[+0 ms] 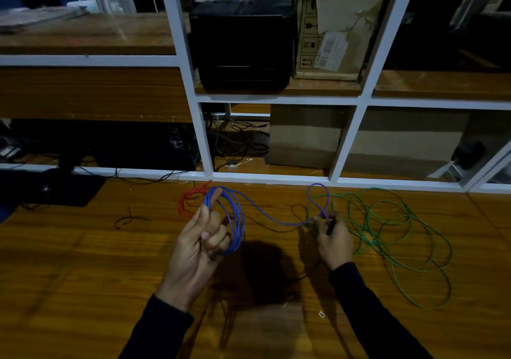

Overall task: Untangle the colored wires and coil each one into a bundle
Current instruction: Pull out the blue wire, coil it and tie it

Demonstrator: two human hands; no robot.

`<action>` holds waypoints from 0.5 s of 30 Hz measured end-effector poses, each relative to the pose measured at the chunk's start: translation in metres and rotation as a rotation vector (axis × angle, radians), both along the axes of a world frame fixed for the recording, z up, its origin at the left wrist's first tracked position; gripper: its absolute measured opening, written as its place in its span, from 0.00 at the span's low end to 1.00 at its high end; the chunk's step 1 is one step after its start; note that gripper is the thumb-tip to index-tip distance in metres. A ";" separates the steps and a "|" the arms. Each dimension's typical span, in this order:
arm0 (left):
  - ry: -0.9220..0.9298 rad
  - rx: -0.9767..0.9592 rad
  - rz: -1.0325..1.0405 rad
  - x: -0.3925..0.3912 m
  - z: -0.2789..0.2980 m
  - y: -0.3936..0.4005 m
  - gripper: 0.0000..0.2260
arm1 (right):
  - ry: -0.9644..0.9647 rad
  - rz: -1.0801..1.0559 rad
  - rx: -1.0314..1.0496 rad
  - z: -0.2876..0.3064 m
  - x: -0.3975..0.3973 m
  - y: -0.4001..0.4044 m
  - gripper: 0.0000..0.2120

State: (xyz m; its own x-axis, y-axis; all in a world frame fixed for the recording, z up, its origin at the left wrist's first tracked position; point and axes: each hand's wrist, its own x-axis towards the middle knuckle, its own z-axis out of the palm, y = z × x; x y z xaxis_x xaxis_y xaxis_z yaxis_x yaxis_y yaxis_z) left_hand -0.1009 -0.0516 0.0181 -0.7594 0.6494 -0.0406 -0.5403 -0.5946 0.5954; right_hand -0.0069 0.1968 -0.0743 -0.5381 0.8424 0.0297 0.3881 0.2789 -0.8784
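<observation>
My left hand [200, 238] is raised over the wooden table [83, 262] with several loops of the blue wire [236, 220] wound around its thumb and curled fingers. The free length of that wire sags rightward to my right hand [333, 238], which pinches it near a small loop standing above the fingers. A red wire [188, 199] lies coiled just behind my left hand. The green wire [387, 228] sprawls in loose tangled loops to the right of my right hand. A thin dark wire [276, 227] lies on the table between my hands.
A short dark wire piece [128, 220] lies left of centre. A monitor base [69, 190] with cables stands at the far left. A white-framed glass partition [276, 177] closes the table's far edge. A small white ring [321, 314] lies near my right forearm.
</observation>
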 end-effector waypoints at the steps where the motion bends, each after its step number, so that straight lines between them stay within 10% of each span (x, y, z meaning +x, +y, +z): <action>1: 0.017 -0.009 -0.005 0.000 -0.001 -0.002 0.25 | 0.001 -0.013 0.029 0.000 -0.001 0.002 0.11; 15: 0.009 -0.081 0.056 0.002 -0.014 -0.012 0.19 | 0.145 -0.036 -0.044 0.029 -0.016 0.002 0.24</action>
